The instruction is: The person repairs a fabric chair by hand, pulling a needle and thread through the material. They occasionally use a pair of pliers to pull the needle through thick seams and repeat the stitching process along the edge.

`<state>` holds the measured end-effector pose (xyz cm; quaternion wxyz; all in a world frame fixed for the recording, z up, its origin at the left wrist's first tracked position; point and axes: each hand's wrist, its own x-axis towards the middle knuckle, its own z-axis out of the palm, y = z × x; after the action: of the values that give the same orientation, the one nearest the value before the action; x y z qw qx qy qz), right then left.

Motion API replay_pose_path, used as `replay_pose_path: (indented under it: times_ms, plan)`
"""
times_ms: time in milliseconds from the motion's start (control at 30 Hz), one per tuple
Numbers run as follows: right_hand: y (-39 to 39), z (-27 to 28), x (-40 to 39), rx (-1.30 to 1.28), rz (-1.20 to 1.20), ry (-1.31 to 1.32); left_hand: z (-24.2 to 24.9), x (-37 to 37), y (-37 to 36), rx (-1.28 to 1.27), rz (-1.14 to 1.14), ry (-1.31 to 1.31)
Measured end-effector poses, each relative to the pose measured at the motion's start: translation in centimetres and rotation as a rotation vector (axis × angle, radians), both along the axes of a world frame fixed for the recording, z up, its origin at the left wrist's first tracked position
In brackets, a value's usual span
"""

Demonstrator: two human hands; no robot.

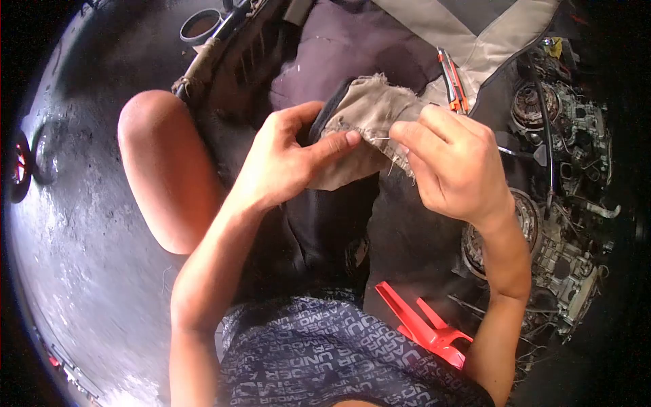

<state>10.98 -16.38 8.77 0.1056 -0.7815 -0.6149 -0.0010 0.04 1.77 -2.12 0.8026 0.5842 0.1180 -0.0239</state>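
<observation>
A tan piece of seat-cover fabric (373,108) with frayed edges and dark piping on its left side is held up before me. My left hand (288,156) grips its left part, with the thumb pressed on top along a ragged seam. My right hand (451,159) is closed in a pinch at the seam's right end. From its fingertips a thin pale strand (382,138) runs to the fabric near my left thumb; whether it is thread or a needle I cannot tell. Loose threads hang below the seam. Just beyond my right hand lies an orange and black utility knife (453,81).
More tan and dark upholstery (498,41) spreads out ahead. Greasy engine parts (559,264) with round plates line the right side. A red plastic part (430,332) lies by my right forearm. My bare knee (159,163) is raised at left above the dark, shiny floor (81,224).
</observation>
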Motion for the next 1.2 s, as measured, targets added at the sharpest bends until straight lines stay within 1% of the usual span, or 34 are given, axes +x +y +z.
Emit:
replay_pose_path:
  times_ms: [200, 500, 600, 700, 800, 900, 1000, 1100, 1200]
  plan:
    - [0.4, 0.2, 0.1, -0.058, -0.025, 0.000, 0.3, 0.0, 0.0, 0.046, 0.032, 0.008]
    - [1.1, 0.4, 0.3, -0.067, 0.025, 0.019, 0.0, 0.0, 0.2, 0.048, 0.008, -0.019]
    - [1.3, 0.6, 0.6, -0.075, 0.043, 0.028, 0.3, 0.0, 0.3, 0.110, 0.011, -0.020]
    - [1.3, 0.6, 0.8, -0.088, 0.057, 0.049, 0.3, 0.0, 0.1, 0.089, 0.033, -0.033]
    - [1.6, 0.3, 1.0, -0.108, 0.068, 0.039, -0.1, 0.1, 0.0, 0.125, 0.043, -0.052]
    - [1.9, -0.1, 1.9, -0.162, 0.066, 0.152, 0.0, 0.2, -0.1, 0.075, 0.034, -0.040]
    - [1.7, -1.1, 3.5, -0.162, 0.068, 0.426, 0.0, 0.2, 0.0, 0.095, 0.018, -0.019]
    - [1.3, -2.0, 5.0, -0.174, 0.064, 0.645, 0.3, 0.3, 0.4, 0.092, -0.050, 0.013]
    - [1.3, -2.6, 5.5, -0.202, 0.000, 0.786, 0.2, 0.3, 0.6, 0.105, -0.058, 0.004]
